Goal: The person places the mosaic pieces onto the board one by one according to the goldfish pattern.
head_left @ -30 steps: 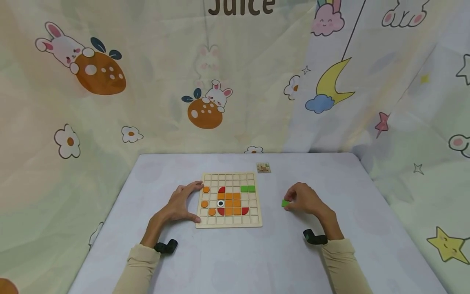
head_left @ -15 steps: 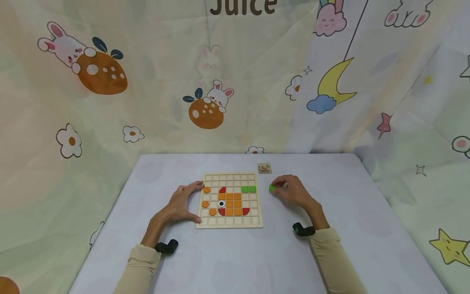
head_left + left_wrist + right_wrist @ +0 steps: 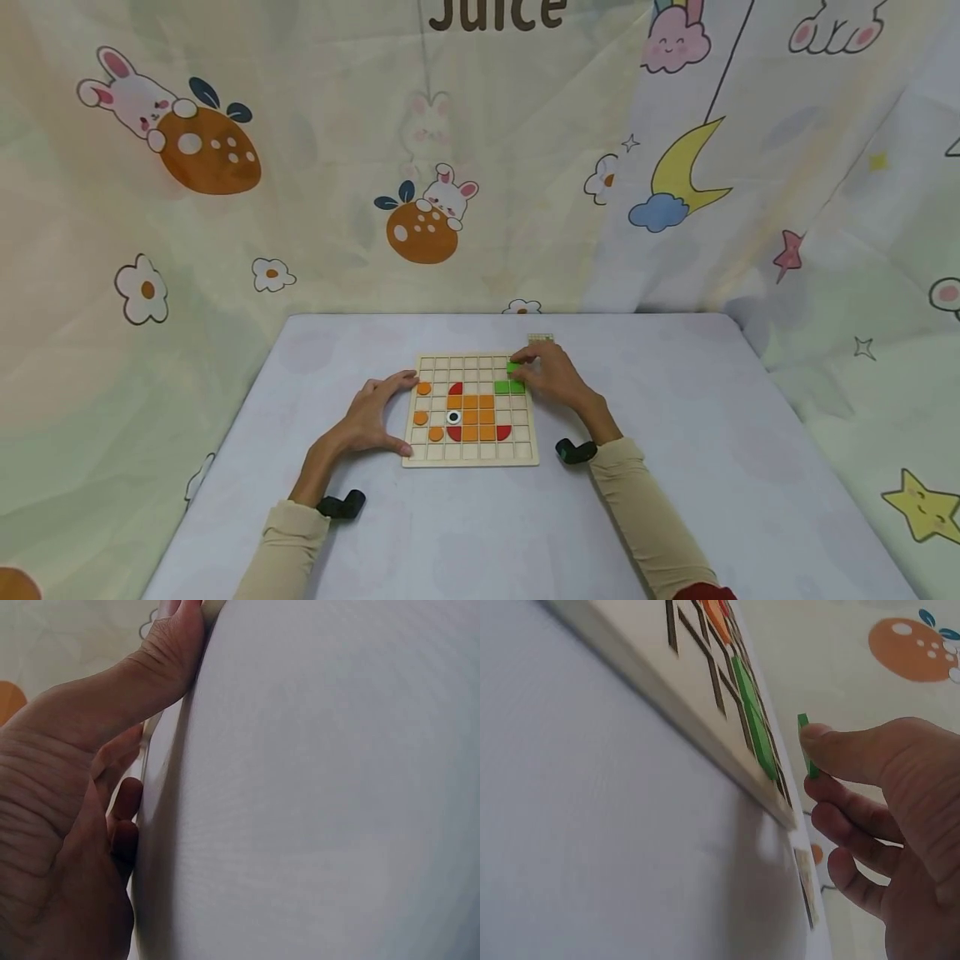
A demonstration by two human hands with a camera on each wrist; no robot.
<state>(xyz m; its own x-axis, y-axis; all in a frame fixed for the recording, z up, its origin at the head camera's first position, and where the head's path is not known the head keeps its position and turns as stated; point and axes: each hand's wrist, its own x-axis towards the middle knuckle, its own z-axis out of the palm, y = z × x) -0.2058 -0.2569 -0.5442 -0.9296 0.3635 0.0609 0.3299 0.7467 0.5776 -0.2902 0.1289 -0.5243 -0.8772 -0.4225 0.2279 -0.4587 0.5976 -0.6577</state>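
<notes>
A square wooden grid board (image 3: 517,452) lies on the table. Orange squares (image 3: 478,417), red quarter-round pieces (image 3: 503,432), orange discs (image 3: 421,417) and a black-and-white eye piece (image 3: 453,417) sit in its cells. Two green tiles (image 3: 510,387) lie side by side at the right. My left hand (image 3: 367,419) rests along the board's left side, thumb at the near corner and fingers farther up. Between thumb and fingertips, my right hand (image 3: 558,377) pinches another green tile (image 3: 808,746) over the board's upper right. In the right wrist view that tile is apart from the board.
A small pattern card (image 3: 541,337) lies behind the board, partly hidden by my right hand. White cloth covers the table (image 3: 465,533). A printed fabric backdrop (image 3: 330,167) hangs behind its far edge.
My right hand has carried the green tile leftward and away from me, from the table at the right to over the board's upper right. My left hand stays at the board.
</notes>
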